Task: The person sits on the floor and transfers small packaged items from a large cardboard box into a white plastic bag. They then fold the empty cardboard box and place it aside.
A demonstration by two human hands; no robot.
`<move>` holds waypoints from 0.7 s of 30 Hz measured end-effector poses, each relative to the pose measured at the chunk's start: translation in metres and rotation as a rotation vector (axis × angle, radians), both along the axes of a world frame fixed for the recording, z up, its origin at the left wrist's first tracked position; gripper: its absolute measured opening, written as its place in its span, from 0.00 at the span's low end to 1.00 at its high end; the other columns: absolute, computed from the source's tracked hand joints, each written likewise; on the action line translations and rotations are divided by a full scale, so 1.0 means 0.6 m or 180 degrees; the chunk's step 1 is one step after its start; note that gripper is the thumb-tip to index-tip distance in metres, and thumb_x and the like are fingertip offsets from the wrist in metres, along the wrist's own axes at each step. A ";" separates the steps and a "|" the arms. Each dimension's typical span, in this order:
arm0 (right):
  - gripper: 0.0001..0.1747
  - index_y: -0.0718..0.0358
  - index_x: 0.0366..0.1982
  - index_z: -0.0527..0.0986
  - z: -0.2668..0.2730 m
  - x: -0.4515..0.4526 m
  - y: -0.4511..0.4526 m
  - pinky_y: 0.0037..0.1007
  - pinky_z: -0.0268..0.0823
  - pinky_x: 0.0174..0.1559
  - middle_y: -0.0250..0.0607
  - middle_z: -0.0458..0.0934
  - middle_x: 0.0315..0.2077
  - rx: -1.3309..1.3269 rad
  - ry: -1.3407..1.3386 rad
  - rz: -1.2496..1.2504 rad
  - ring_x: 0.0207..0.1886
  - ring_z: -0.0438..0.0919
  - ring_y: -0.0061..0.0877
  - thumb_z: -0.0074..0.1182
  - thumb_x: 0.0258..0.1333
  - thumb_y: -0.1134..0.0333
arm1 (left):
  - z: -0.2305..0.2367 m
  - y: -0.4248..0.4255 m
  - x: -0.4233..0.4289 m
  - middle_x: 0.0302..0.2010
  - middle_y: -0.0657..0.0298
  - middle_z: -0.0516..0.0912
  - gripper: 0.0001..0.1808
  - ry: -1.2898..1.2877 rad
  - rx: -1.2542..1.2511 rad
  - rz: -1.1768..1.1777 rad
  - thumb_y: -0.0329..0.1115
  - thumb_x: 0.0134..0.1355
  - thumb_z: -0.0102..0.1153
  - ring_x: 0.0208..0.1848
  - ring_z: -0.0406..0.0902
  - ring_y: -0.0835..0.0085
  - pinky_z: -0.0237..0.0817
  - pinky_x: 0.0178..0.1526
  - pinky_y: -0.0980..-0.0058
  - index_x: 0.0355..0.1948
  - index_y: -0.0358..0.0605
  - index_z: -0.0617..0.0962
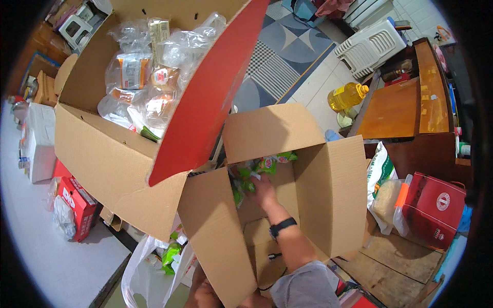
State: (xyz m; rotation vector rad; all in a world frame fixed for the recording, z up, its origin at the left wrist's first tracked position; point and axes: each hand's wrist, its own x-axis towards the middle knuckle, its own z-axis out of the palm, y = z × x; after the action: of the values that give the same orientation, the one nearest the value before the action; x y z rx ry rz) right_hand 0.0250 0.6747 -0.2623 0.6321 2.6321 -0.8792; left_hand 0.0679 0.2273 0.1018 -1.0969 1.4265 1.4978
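Note:
My right hand (263, 190), with a black watch on its wrist, reaches into an open cardboard box (346, 192). Its fingers touch green snack packets (266, 164) at the box's far left corner; their grip is hidden among the packets. Bare skin (204, 288) shows at the bottom edge beneath the left flap; I cannot tell whether it is my left hand or a leg. A white plastic bag (133, 265) with more green packets stands left of the box. A dark cable with a plug (274, 256) lies at the box's near end.
Upper left, a larger carton (111, 161) with a red flap (208, 96) holds plastic-wrapped goods (133, 71). An oil bottle (346, 96) stands on the floor beyond. At right are a red box (435, 210) and a wooden cabinet (393, 111). A pale table (31, 238) stands left.

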 end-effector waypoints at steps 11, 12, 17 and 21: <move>0.70 0.62 0.66 0.42 -0.084 -0.033 0.108 0.37 0.54 0.63 0.58 0.53 0.61 -0.1081 0.0128 -0.1760 0.64 0.57 0.41 0.76 0.22 0.60 | -0.023 -0.017 0.004 0.23 0.60 0.71 0.16 -0.0028 0.0143 -0.0013 0.19 0.49 0.52 0.18 0.70 0.69 0.65 0.21 0.75 0.41 0.34 0.67; 0.72 0.64 0.66 0.41 -0.094 -0.039 0.108 0.36 0.53 0.63 0.56 0.53 0.62 -0.0984 -0.0282 -0.1898 0.64 0.57 0.39 0.77 0.21 0.58 | -0.023 -0.018 0.006 0.23 0.60 0.71 0.17 0.0114 0.0121 -0.0060 0.19 0.49 0.52 0.18 0.70 0.69 0.65 0.21 0.75 0.42 0.35 0.66; 0.63 0.63 0.64 0.52 -0.082 -0.038 0.086 0.37 0.58 0.61 0.50 0.61 0.60 -0.1343 -0.0197 -0.1845 0.62 0.60 0.37 0.76 0.24 0.59 | -0.026 -0.026 0.015 0.23 0.60 0.71 0.18 -0.0036 0.0060 -0.0090 0.19 0.48 0.52 0.19 0.70 0.70 0.66 0.22 0.74 0.43 0.36 0.67; 0.52 0.63 0.60 0.62 -0.064 -0.037 0.076 0.35 0.63 0.57 0.45 0.70 0.54 -0.2798 -0.0067 -0.2148 0.55 0.69 0.33 0.75 0.28 0.64 | -0.030 -0.032 0.024 0.23 0.61 0.72 0.18 -0.0028 0.0162 -0.0121 0.19 0.48 0.52 0.19 0.70 0.70 0.67 0.23 0.73 0.43 0.36 0.67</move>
State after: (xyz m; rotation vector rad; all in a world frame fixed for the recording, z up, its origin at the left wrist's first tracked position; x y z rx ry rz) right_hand 0.0025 0.7203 -0.3007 1.2260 1.6825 -1.9969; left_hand 0.0825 0.2081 0.0839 -1.0388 1.3881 1.4927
